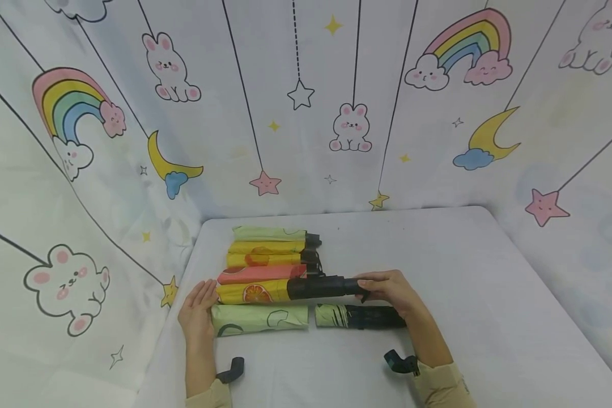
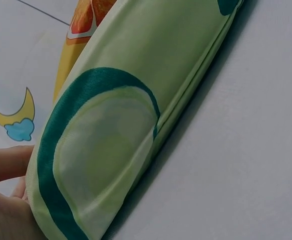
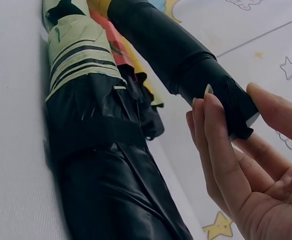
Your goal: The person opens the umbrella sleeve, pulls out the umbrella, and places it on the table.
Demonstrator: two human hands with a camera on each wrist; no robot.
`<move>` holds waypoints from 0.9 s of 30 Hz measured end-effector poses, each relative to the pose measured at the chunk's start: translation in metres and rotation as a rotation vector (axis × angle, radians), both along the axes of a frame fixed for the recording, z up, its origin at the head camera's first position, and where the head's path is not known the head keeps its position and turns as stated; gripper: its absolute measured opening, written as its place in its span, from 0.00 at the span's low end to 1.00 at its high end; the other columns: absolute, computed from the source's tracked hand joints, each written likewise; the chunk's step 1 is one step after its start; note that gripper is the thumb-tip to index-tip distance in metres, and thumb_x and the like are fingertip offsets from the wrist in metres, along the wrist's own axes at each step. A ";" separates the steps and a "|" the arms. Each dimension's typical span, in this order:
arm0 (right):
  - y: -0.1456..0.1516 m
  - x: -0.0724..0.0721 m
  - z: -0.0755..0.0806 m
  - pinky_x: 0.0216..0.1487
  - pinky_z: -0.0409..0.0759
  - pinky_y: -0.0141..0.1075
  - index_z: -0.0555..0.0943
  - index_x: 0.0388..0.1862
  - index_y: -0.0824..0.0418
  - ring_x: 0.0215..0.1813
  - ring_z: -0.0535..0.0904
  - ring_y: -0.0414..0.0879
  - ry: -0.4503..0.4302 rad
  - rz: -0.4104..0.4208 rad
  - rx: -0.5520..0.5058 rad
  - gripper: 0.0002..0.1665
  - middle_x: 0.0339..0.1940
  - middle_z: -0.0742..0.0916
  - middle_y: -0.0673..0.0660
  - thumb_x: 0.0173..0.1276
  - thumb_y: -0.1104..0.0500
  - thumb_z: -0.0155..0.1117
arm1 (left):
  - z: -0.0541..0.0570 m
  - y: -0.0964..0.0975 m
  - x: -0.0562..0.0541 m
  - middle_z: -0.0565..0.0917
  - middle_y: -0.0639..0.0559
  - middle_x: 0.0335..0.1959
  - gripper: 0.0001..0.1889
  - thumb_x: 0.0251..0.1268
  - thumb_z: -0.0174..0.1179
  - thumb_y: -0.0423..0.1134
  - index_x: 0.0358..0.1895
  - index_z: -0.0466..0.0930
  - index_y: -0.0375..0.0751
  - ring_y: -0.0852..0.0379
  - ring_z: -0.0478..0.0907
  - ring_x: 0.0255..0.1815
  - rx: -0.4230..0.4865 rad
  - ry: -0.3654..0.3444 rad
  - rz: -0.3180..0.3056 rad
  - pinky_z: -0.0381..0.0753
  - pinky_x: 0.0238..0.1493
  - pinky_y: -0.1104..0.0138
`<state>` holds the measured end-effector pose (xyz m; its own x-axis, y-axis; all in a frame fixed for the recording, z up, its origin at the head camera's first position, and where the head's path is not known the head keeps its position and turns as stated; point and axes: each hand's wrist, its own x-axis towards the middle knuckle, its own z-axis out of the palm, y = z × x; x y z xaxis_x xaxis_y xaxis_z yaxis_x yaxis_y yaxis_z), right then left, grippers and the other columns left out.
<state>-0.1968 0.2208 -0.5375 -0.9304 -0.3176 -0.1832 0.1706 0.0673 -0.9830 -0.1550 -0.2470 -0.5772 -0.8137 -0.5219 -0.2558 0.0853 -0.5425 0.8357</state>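
A folded umbrella (image 1: 316, 287) lies across the row, its yellow orange-slice sleeve (image 1: 270, 292) at the left and its black end to the right. My right hand (image 1: 387, 288) pinches that black end between thumb and fingers, seen closely in the right wrist view. At the sleeve's left end, my left hand (image 1: 198, 309) rests with extended fingers, partly hidden behind a light green avocado-print sleeve (image 2: 135, 75) in the left wrist view. That green sleeve lies nearest me, in line with a second folded umbrella (image 3: 105, 140), black with light green stripes, under my right wrist.
Behind the held umbrella lie a red-sleeved one (image 1: 265, 274), yellow-sleeved ones (image 1: 239, 259) and a light green one (image 1: 265, 233), side by side. They rest on a white-covered table (image 1: 438, 243), with a printed curtain (image 1: 316, 153) around it.
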 end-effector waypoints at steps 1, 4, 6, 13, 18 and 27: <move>0.000 0.000 0.000 0.49 0.91 0.44 0.85 0.57 0.74 0.42 0.91 0.57 0.002 0.002 0.002 0.25 0.44 0.92 0.64 0.69 0.58 0.74 | 0.000 0.000 0.000 0.80 0.37 0.67 0.34 0.66 0.60 0.14 0.75 0.64 0.25 0.50 0.82 0.65 0.003 0.000 0.000 0.82 0.63 0.67; 0.002 0.001 0.001 0.50 0.90 0.44 0.85 0.57 0.74 0.41 0.91 0.56 0.004 0.001 0.005 0.24 0.44 0.92 0.64 0.69 0.58 0.74 | 0.000 0.000 0.000 0.80 0.37 0.67 0.34 0.66 0.60 0.14 0.75 0.64 0.25 0.50 0.82 0.65 0.003 -0.001 0.001 0.82 0.62 0.67; 0.003 0.002 0.001 0.50 0.90 0.44 0.85 0.57 0.74 0.41 0.91 0.56 0.000 -0.003 0.007 0.24 0.45 0.92 0.64 0.69 0.58 0.74 | 0.000 0.000 0.000 0.81 0.38 0.66 0.33 0.66 0.60 0.14 0.75 0.64 0.25 0.50 0.83 0.64 0.005 0.000 0.007 0.82 0.62 0.66; 0.009 0.004 0.002 0.52 0.89 0.42 0.84 0.59 0.73 0.43 0.91 0.56 0.008 0.006 0.012 0.26 0.47 0.91 0.63 0.70 0.56 0.74 | -0.001 0.000 0.000 0.88 0.42 0.57 0.33 0.65 0.60 0.13 0.74 0.65 0.24 0.52 0.86 0.59 0.038 0.018 0.027 0.83 0.60 0.66; 0.013 0.004 0.002 0.51 0.90 0.43 0.83 0.59 0.75 0.43 0.91 0.55 0.014 0.014 -0.009 0.26 0.48 0.91 0.64 0.70 0.57 0.73 | -0.002 -0.001 0.000 0.88 0.42 0.56 0.34 0.64 0.61 0.12 0.74 0.65 0.23 0.52 0.87 0.57 0.058 0.029 0.025 0.83 0.60 0.66; 0.021 0.005 0.000 0.50 0.90 0.42 0.82 0.60 0.77 0.43 0.91 0.56 0.023 0.021 -0.016 0.26 0.48 0.91 0.65 0.71 0.59 0.72 | -0.001 0.000 -0.001 0.87 0.40 0.58 0.31 0.64 0.61 0.13 0.72 0.68 0.25 0.52 0.87 0.57 0.056 0.030 0.037 0.84 0.60 0.66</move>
